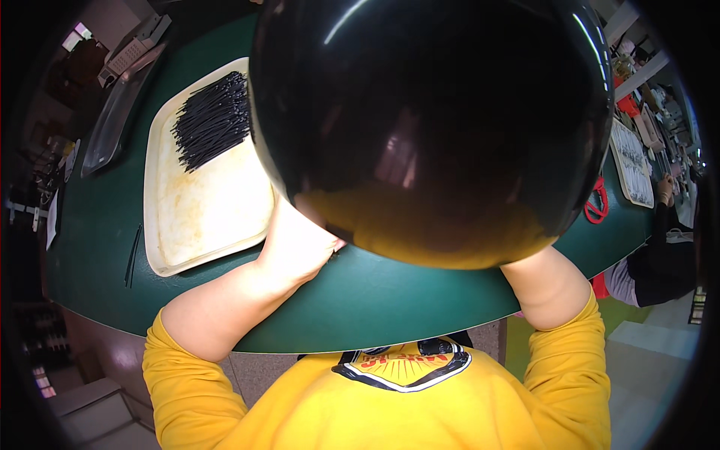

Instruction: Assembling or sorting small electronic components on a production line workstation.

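Note:
A large, glossy black dome fills the upper middle of the view and covers most of the work area. My left hand reaches under its lower left edge; the back of the hand and the wrist show, but the fingers are hidden. From the lower right, my right forearm goes in beneath the dome, and the right hand is out of sight behind it. What either hand touches cannot be seen. Just left of my left hand lies a cream tray with a pile of thin black strips at its far end.
The table has a green top. Two thin black strips lie left of the tray. A clear bin and a telephone are farther left. Red-handled scissors, a white tray and another person's arm are at right.

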`<state>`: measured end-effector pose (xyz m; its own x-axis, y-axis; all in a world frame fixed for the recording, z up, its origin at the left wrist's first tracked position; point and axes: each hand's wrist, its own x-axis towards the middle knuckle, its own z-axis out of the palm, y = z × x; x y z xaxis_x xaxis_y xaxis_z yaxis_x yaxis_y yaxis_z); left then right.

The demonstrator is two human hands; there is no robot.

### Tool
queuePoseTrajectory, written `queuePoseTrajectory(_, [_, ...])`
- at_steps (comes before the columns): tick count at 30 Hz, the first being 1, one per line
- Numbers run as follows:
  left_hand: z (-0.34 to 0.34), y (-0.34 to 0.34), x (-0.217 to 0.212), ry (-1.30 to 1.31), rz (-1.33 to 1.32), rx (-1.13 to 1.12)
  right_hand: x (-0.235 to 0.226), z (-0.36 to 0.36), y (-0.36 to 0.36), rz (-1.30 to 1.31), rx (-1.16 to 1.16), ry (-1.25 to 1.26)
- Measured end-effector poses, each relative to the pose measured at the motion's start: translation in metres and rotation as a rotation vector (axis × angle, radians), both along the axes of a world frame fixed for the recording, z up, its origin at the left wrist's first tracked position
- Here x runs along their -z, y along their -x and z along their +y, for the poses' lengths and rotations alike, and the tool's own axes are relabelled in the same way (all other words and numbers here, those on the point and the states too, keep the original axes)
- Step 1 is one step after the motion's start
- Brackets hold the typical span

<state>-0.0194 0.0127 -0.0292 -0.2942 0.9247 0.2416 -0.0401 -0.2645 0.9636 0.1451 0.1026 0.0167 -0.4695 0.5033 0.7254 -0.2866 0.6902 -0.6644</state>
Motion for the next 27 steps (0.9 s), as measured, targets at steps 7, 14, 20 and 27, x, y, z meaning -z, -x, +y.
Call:
queuePoseTrajectory(7, [-0.004, 0.001, -0.041, 0.445, -0.433, 0.481, 0.0, -0.004, -0.005, 0.1, -0.029, 0.522])
queuePoseTrajectory(14, [-0.003, 0.0, -0.041, 0.483, -0.46, 0.541, 0.026, 0.008, -0.003, 0.091, -0.196, 0.244])
queuePoseTrajectory(20, [-0.004, 0.003, -0.044, 0.513, -0.651, 0.614, -0.024, -0.006, -0.02, 0.087, -0.289, 1.092])
queuePoseTrajectory(27, [0.0, 0.002, -0.047, 0.478, -0.996, 0.91, 0.029, 0.001, -0.02, 0.221, -0.713, 0.839])
